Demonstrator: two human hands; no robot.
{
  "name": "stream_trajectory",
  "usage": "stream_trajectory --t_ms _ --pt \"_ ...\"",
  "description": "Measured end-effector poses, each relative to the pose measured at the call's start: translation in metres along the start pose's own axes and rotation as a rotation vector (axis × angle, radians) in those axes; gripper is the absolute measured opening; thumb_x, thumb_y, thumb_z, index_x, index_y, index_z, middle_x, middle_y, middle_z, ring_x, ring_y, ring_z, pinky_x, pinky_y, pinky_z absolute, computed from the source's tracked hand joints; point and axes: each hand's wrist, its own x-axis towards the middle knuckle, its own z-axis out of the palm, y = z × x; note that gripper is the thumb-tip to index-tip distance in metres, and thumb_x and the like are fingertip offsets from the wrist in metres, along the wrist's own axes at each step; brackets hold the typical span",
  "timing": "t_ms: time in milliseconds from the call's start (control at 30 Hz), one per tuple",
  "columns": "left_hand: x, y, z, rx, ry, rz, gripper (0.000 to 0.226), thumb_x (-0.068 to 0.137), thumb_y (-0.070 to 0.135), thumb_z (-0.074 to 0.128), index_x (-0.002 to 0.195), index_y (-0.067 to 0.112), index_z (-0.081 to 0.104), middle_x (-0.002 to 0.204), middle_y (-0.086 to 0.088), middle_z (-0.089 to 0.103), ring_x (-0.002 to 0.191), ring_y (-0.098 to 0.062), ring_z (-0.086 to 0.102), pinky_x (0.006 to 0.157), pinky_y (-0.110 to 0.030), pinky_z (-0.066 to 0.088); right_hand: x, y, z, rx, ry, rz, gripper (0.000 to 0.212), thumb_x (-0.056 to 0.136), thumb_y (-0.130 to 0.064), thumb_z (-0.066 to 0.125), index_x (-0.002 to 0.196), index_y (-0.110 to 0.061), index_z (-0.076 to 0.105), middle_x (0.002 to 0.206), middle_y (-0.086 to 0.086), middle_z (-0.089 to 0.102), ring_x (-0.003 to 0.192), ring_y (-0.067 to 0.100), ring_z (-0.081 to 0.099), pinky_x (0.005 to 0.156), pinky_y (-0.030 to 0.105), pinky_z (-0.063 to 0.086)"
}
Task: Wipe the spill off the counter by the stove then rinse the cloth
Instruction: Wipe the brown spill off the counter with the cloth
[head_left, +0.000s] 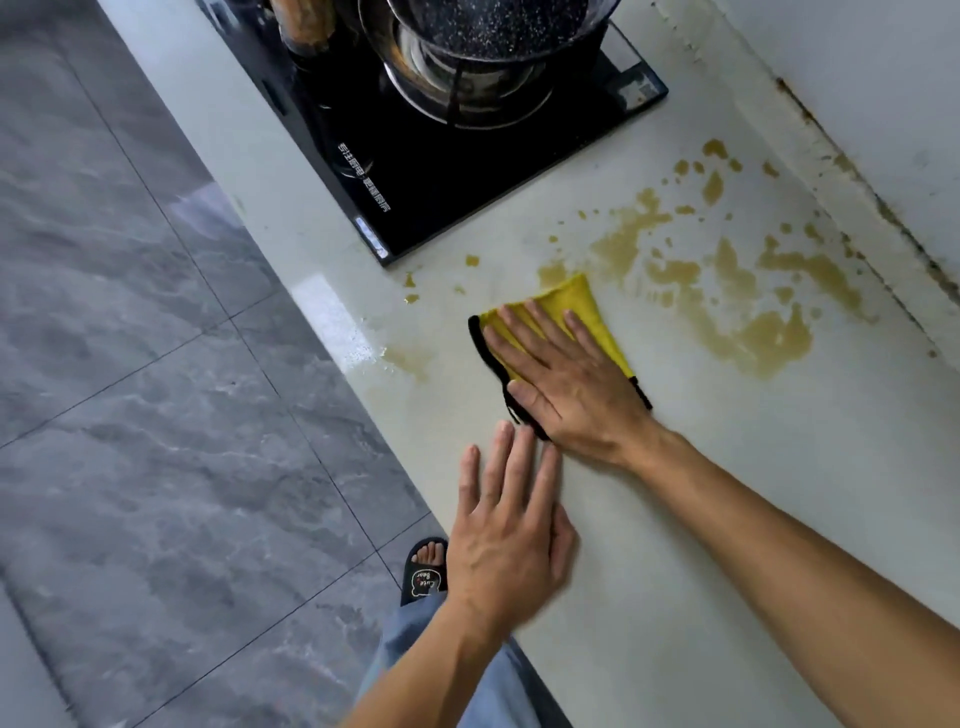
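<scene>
The pale counter (701, 545) runs from the near right toward the far left, with the grey tiled floor (156, 389) on its left and a stained wall joint (852, 171) along its right edge. At the far end sits the black stove (441, 171) carrying a speckled pan (498, 26). Just to the near right of the stove's corner lies the brown spill (748, 312), a broad patchy band whose long axis stretches from small drops near the stove corner across to a thick pool close to the wall joint. The yellow cloth (566, 301), edged in black, lies flat on the counter at the near-left fringe of that band, with most of the liquid beyond it, to the far right. The right hand (566, 379) presses on the cloth with palm down and fingers spread, not clenched around it, so it is plainly the nearer hand to the spill and the one placed to push outward toward the wall. The left hand (509, 545) is open and empty, flat over the counter edge just near of the cloth; whether its palm actually bears on the surface is hard to tell, as it looks slightly blurred. Judging from how things lie, wiping has barely begun, and the sweep needs to travel far and right along the band. No sink is in view.
</scene>
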Motion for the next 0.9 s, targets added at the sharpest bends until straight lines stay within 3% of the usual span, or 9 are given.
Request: stream_trajectory --t_ms 67,200,433,567,733,833,900 --pt "0.001 0.001 0.0 -0.004 -0.005 0.005 0.065 0.096 0.034 0.055 0.156 0.01 0.051 0.169 -0.015 0.04 0.163 -0.036 0.025 0.13 -0.061 0.021 -0.003 0.019 -0.004 -0.027 -0.003 -0.021 0.06 0.11 -0.047 0.024 0.167 -0.033 0.016 0.176 -0.006 0.011 0.163 0.019 0.005 0.132 0.048 0.007" --pt "0.0 0.003 -0.003 -0.011 -0.031 -0.016 0.064 0.097 0.034 0.054 0.157 0.011 0.05 0.171 -0.015 0.036 0.164 -0.035 0.022 0.13 -0.061 0.021 0.021 0.025 -0.017 0.009 -0.026 0.166 0.062 0.109 -0.049 0.021 0.167 -0.033 0.007 0.176 -0.005 0.003 0.164 0.021 0.0 0.13 0.054 0.009" --pt "0.003 0.006 -0.009 0.022 -0.067 -0.059 0.068 0.094 0.037 0.059 0.156 0.011 0.05 0.16 -0.016 0.049 0.154 -0.04 0.039 0.127 -0.061 0.028 0.06 -0.027 -0.027 -0.061 -0.216 -0.504 0.059 0.111 -0.048 0.024 0.167 -0.036 0.01 0.176 -0.008 0.001 0.163 0.019 -0.006 0.132 0.045 -0.003" --pt "0.004 0.004 -0.008 0.012 -0.056 -0.057 0.068 0.09 0.036 0.06 0.153 0.011 0.054 0.154 -0.016 0.053 0.148 -0.041 0.044 0.128 -0.061 0.027 0.088 -0.07 -0.025 -0.06 -0.205 -0.63 0.057 0.112 -0.049 0.024 0.167 -0.038 0.011 0.176 -0.009 0.003 0.163 0.017 -0.004 0.132 0.045 0.0" --pt "0.003 0.002 -0.008 -0.007 -0.067 -0.045 0.066 0.09 0.036 0.06 0.152 0.013 0.054 0.164 -0.014 0.045 0.159 -0.034 0.034 0.127 -0.06 0.028 0.097 -0.071 -0.018 -0.052 -0.129 -0.462 0.059 0.111 -0.053 0.025 0.166 -0.038 0.01 0.176 -0.008 0.003 0.163 0.017 -0.002 0.132 0.044 -0.001" --pt "0.002 0.003 -0.007 -0.008 -0.051 -0.039 0.066 0.092 0.035 0.059 0.154 0.014 0.053 0.172 -0.013 0.036 0.164 -0.033 0.024 0.129 -0.059 0.025 0.093 -0.035 -0.024 0.046 -0.089 -0.163 0.061 0.11 -0.049 0.034 0.166 -0.036 0.014 0.176 -0.006 0.006 0.163 0.02 0.002 0.131 0.049 0.002" --pt "0.0 0.003 -0.006 -0.021 -0.031 -0.032 0.065 0.094 0.034 0.057 0.155 0.014 0.053 0.172 -0.014 0.034 0.164 -0.034 0.023 0.129 -0.06 0.025 0.081 -0.004 -0.028 0.072 -0.089 0.034 0.062 0.11 -0.05 0.029 0.167 -0.037 0.007 0.177 -0.006 0.0 0.163 0.02 -0.003 0.131 0.051 0.002"
